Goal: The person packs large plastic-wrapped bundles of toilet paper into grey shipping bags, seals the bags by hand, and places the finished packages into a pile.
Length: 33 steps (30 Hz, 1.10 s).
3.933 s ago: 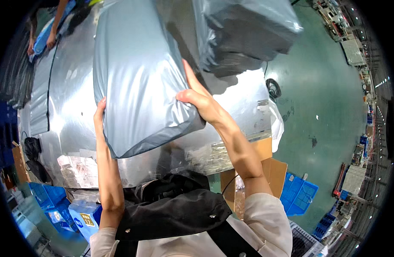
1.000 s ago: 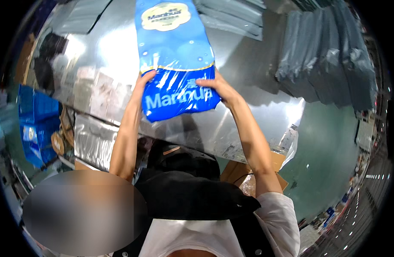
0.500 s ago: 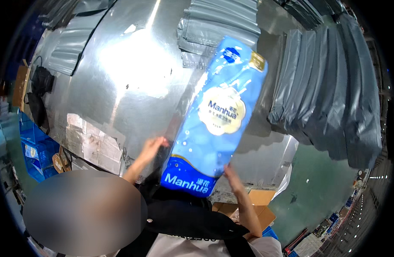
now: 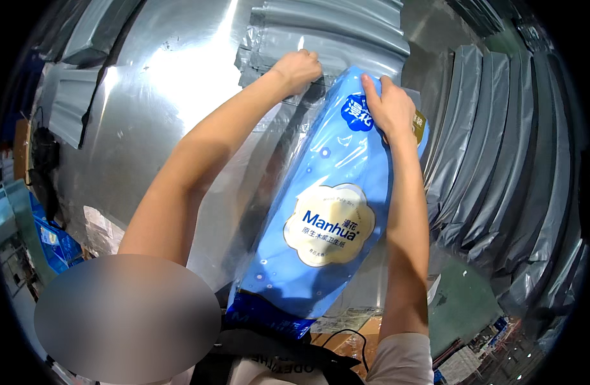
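Observation:
A long blue plastic-wrapped pack of toilet paper (image 4: 288, 173) lies slantwise on the metal table, its near end against my body. My right hand (image 4: 392, 110) grips its far right corner, thumb on the top face and fingers over the far edge. Beyond the pack's far left corner lies a stack of grey plastic bags (image 4: 333, 29). My left hand (image 4: 299, 70) is curled at the near edge of this stack, fingers closed on a bag's edge; its fingertips are partly hidden.
The shiny metal table (image 4: 147, 128) spreads to the left. More grey bags (image 4: 468, 128) hang in a thick row over the right edge, and others (image 4: 76, 96) lie at the far left. Below the table's left side is a blue crate (image 4: 54, 240); cardboard (image 4: 365, 330) sits near my body.
Both hands have moved from the pack's near end to the far side. The right now grips the pack's far corner, the left is at the grey bags. The pack sits slightly nearer.

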Each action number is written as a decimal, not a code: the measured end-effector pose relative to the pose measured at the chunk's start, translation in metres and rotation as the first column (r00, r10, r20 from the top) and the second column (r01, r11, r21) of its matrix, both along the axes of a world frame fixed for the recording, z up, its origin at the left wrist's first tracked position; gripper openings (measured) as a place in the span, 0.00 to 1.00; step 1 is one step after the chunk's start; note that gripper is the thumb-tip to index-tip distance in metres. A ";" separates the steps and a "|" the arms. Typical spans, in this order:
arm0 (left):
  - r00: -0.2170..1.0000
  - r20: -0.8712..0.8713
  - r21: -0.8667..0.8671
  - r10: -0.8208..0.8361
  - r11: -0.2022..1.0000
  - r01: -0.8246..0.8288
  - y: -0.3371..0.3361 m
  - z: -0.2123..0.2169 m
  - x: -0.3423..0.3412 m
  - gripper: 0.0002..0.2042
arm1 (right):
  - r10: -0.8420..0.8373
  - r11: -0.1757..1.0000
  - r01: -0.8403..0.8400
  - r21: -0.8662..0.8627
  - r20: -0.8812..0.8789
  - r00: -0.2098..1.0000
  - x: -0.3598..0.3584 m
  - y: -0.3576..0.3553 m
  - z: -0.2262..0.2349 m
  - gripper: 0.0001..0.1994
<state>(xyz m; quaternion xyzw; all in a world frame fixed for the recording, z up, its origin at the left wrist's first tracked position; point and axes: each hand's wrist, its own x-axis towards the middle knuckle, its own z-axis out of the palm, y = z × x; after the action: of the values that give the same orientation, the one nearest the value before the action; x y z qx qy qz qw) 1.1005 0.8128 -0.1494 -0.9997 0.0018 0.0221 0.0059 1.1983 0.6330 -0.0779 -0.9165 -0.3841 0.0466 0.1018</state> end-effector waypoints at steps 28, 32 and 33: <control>0.994 0.047 -0.077 0.102 0.992 -0.098 -0.014 -0.022 -0.078 0.08 | 0.204 0.895 -0.215 0.391 0.072 0.976 -0.106 -0.047 0.010 0.14; 0.872 0.136 -0.454 0.471 0.812 -0.367 0.009 0.027 -0.041 0.14 | 0.033 0.797 -0.048 0.602 0.035 0.999 -0.140 -0.020 -0.004 0.10; 0.843 0.429 -0.410 0.325 0.901 -0.139 0.001 0.039 -0.042 0.12 | -0.052 0.796 0.001 0.605 0.068 0.996 -0.145 -0.006 -0.007 0.15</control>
<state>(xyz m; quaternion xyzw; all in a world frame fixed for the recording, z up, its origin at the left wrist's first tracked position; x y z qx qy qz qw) 1.0589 0.8140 -0.1100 -0.9486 -0.1189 -0.2304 -0.1816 1.0534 0.6273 -0.0844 -0.8425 -0.3699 -0.1169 0.3737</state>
